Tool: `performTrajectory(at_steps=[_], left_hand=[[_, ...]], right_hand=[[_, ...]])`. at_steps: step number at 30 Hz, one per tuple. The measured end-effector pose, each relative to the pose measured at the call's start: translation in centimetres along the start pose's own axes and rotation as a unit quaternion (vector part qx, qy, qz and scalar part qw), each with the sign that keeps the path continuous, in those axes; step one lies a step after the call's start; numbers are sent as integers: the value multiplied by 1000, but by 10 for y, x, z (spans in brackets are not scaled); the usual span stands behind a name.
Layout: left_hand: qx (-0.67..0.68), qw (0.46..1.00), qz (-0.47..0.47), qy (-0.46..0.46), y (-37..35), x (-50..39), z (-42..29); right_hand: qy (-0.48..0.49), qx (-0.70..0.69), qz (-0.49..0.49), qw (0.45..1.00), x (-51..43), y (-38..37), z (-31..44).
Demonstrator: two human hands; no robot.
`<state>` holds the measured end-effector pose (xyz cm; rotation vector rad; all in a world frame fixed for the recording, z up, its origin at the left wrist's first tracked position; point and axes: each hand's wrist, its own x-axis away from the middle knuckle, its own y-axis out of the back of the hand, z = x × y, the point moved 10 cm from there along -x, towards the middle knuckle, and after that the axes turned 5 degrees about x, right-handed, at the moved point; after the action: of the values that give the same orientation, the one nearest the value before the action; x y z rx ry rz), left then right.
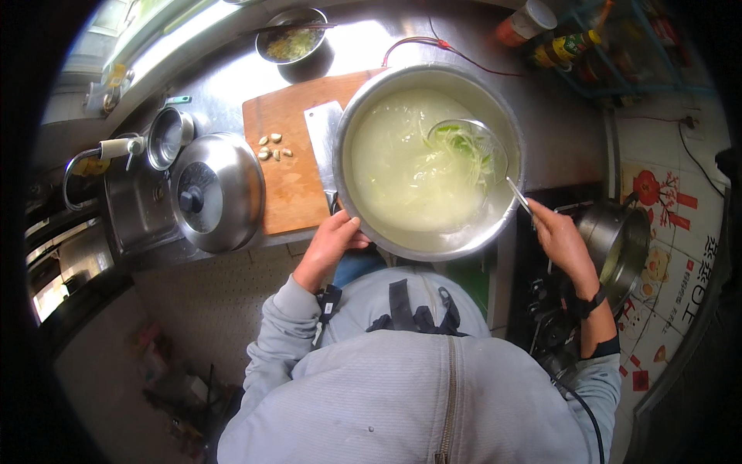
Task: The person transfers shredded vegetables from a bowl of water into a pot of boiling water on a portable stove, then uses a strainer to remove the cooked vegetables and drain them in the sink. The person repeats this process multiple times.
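Observation:
In front of me a large metal basin (359, 104) holds cloudy pale liquid with thin pale shreds. My left hand (342, 233) grips the basin's near left rim. The handle of a skimmer (498, 152) is in my right hand (555, 229), at the basin's right side; its round head is over or in the liquid, with pale and green vegetable shreds on it. Partly behind the basin lies a wooden cutting board (290, 203). A cleaver (322, 136) and several garlic cloves (276, 152) are on the board.
A domed pot lid (246, 191) and a small pan (186, 127) stand left, by a sink (139, 203). Behind are a bowl of chopped food (293, 43) and a red cord (406, 40). A deep pot (614, 243) sits on the stove at right, near a wire rack (614, 52).

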<state>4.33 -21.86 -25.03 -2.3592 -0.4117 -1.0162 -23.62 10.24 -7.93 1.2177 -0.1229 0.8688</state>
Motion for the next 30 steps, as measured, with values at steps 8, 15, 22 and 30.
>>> performTrajectory(at_steps=[8, 15, 22, 30], left_hand=[[-3, 999, 31, -4, -4, 1, -3], [7, 998, 64, -5, -9, 4, -8], [2, 999, 30, 30, 4, 2, -14], [-29, 998, 47, 34, 18, -23, -15]], right_hand=[[-115, -226, 233, 939, 18, -88, 13], [-165, -389, 341, 840, 19, -139, 41], [-174, -451, 283, 828, 27, -134, 48], [-162, -494, 157, 840, 64, -112, 46]])
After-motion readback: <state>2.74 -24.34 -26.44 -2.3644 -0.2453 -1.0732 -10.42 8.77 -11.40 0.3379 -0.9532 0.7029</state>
